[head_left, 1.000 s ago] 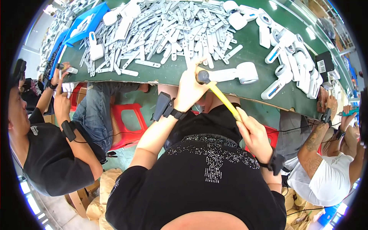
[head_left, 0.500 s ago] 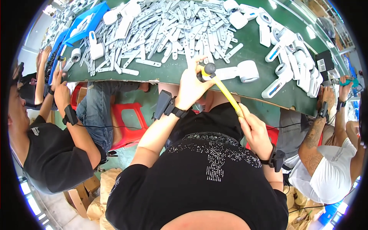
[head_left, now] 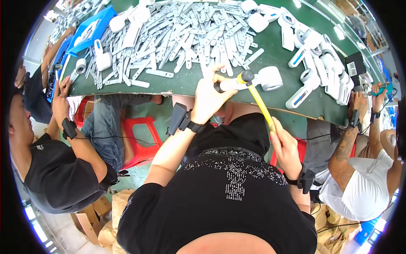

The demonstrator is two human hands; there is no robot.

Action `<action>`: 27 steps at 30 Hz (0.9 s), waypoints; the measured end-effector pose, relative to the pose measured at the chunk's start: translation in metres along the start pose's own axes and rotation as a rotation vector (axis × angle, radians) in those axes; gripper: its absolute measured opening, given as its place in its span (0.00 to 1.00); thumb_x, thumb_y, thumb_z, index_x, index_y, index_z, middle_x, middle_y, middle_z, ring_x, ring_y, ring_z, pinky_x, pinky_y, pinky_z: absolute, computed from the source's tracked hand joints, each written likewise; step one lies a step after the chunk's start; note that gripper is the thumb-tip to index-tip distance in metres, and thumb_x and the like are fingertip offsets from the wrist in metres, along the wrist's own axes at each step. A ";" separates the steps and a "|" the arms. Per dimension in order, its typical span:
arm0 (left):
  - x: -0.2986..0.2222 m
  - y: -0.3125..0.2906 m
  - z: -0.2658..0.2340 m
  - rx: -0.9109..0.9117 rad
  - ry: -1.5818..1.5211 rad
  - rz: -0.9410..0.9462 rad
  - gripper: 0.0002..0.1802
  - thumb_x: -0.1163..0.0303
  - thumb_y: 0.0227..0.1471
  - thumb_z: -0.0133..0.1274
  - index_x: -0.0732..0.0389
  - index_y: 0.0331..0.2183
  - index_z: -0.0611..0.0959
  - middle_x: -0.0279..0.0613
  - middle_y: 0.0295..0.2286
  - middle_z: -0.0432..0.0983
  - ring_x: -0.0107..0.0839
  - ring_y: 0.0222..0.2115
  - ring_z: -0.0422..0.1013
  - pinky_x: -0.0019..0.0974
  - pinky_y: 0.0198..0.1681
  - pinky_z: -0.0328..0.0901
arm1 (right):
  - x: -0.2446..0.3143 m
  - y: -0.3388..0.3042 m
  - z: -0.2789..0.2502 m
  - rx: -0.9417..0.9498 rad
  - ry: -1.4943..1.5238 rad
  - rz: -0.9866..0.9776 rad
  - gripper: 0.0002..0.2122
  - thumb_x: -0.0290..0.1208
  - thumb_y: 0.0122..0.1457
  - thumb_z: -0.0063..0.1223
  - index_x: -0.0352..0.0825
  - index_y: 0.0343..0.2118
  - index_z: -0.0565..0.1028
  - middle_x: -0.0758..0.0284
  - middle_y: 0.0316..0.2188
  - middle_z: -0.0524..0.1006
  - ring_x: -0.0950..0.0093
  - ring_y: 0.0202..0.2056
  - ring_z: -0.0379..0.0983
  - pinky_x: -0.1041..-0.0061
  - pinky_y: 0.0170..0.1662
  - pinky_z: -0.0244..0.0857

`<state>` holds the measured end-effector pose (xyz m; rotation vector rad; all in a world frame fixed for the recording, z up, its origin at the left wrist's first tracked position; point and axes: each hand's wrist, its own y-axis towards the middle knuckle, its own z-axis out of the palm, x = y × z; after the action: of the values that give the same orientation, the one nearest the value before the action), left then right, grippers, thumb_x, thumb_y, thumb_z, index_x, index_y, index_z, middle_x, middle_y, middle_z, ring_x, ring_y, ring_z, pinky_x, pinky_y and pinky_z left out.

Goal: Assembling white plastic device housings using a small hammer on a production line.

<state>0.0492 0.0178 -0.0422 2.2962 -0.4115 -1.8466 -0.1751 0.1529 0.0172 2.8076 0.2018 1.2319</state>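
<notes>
My right hand (head_left: 286, 147) is closed round the lower end of a mallet's yellow handle (head_left: 263, 106). The mallet's black, rounded head (head_left: 247, 76) is over the handle of a white part with a round, cup-like end (head_left: 270, 78), at the table's near edge. My left hand (head_left: 211, 92) is closed at the left end of this white part, thumb below and fingers above. A dark, round-ended piece (head_left: 218, 87) shows between thumb and fingers; whether it belongs to the white part I cannot tell.
A large heap of grey, flat strips (head_left: 182, 36) covers the middle of the green table (head_left: 270, 48). White handled parts (head_left: 315, 59) are piled on the right. A blue tray (head_left: 91, 31) stands at far left. People work on both sides; a red stool (head_left: 141, 137) stands left.
The mallet head has moved right, away from my left fingers, along the white part. My right hand has shifted slightly right with the handle. My left hand has stayed nearly in place.
</notes>
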 end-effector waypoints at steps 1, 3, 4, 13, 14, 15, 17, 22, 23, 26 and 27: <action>0.000 0.001 0.000 -0.006 0.023 0.016 0.39 0.76 0.35 0.67 0.64 0.51 0.68 0.42 0.25 0.79 0.30 0.27 0.75 0.31 0.35 0.67 | 0.000 -0.005 0.000 -0.014 -0.027 -0.075 0.20 0.22 0.59 0.51 0.30 0.55 0.68 0.61 0.21 0.68 0.68 0.21 0.66 0.73 0.28 0.62; 0.001 0.001 0.001 0.001 0.030 0.013 0.39 0.76 0.36 0.67 0.64 0.51 0.69 0.39 0.26 0.79 0.25 0.28 0.74 0.29 0.37 0.67 | 0.007 -0.007 0.004 -0.064 0.039 -0.176 0.19 0.23 0.59 0.51 0.32 0.55 0.69 0.60 0.22 0.68 0.68 0.20 0.66 0.72 0.26 0.62; 0.001 0.001 0.001 0.005 0.036 0.008 0.39 0.76 0.36 0.68 0.65 0.52 0.69 0.36 0.28 0.79 0.21 0.29 0.73 0.27 0.40 0.66 | 0.008 -0.002 0.007 -0.095 0.074 -0.249 0.19 0.23 0.59 0.52 0.32 0.55 0.69 0.60 0.22 0.69 0.67 0.20 0.66 0.71 0.26 0.62; -0.003 0.003 0.002 0.023 -0.007 -0.011 0.38 0.77 0.37 0.67 0.63 0.52 0.69 0.35 0.26 0.77 0.20 0.29 0.71 0.26 0.39 0.65 | -0.003 -0.011 -0.001 -0.200 0.010 -0.093 0.19 0.21 0.59 0.51 0.29 0.55 0.68 0.60 0.28 0.74 0.71 0.26 0.71 0.76 0.32 0.65; -0.003 0.003 0.001 0.025 0.012 -0.002 0.38 0.77 0.38 0.67 0.63 0.52 0.69 0.35 0.25 0.77 0.20 0.29 0.71 0.26 0.39 0.64 | -0.005 -0.013 -0.006 -0.147 0.006 0.045 0.19 0.21 0.59 0.50 0.29 0.55 0.68 0.60 0.28 0.74 0.72 0.27 0.70 0.76 0.33 0.65; -0.002 0.003 0.001 0.016 0.004 -0.003 0.37 0.76 0.38 0.66 0.63 0.52 0.69 0.34 0.25 0.77 0.20 0.29 0.71 0.26 0.39 0.64 | -0.004 -0.012 -0.011 -0.074 -0.010 0.150 0.19 0.21 0.60 0.49 0.29 0.55 0.68 0.61 0.29 0.74 0.72 0.27 0.71 0.77 0.33 0.65; -0.001 -0.001 0.001 0.016 0.016 -0.012 0.37 0.76 0.38 0.67 0.63 0.51 0.69 0.34 0.25 0.77 0.20 0.29 0.71 0.26 0.39 0.64 | 0.000 -0.013 -0.014 -0.127 -0.028 0.048 0.19 0.21 0.60 0.49 0.29 0.55 0.68 0.61 0.28 0.74 0.73 0.26 0.70 0.77 0.32 0.65; -0.005 -0.003 -0.001 0.035 0.003 -0.039 0.37 0.75 0.37 0.67 0.63 0.51 0.70 0.34 0.26 0.77 0.21 0.29 0.71 0.26 0.39 0.64 | -0.008 -0.011 -0.003 -0.117 0.011 0.009 0.19 0.21 0.59 0.51 0.30 0.54 0.69 0.61 0.23 0.68 0.70 0.21 0.65 0.74 0.28 0.62; -0.003 -0.003 0.000 0.027 0.046 -0.017 0.37 0.75 0.37 0.67 0.63 0.51 0.70 0.34 0.25 0.77 0.21 0.29 0.71 0.26 0.38 0.64 | -0.001 -0.010 -0.007 -0.058 -0.029 0.028 0.18 0.22 0.59 0.51 0.30 0.54 0.69 0.60 0.23 0.69 0.69 0.21 0.65 0.73 0.27 0.62; -0.005 0.000 0.002 0.013 0.064 0.002 0.37 0.75 0.37 0.68 0.63 0.51 0.70 0.34 0.25 0.77 0.20 0.28 0.70 0.25 0.38 0.64 | -0.001 -0.007 0.002 -0.200 0.056 -0.152 0.18 0.23 0.59 0.51 0.30 0.53 0.69 0.60 0.25 0.72 0.67 0.24 0.69 0.74 0.29 0.64; -0.009 0.000 0.001 0.019 0.043 -0.024 0.37 0.75 0.37 0.68 0.63 0.51 0.69 0.34 0.25 0.77 0.20 0.29 0.70 0.25 0.38 0.64 | 0.001 -0.007 0.005 -0.106 0.033 -0.118 0.19 0.22 0.59 0.51 0.30 0.54 0.69 0.59 0.26 0.73 0.66 0.25 0.71 0.73 0.30 0.65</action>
<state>0.0465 0.0206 -0.0342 2.3594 -0.3986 -1.8082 -0.1713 0.1594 0.0133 2.6465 0.2902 1.2254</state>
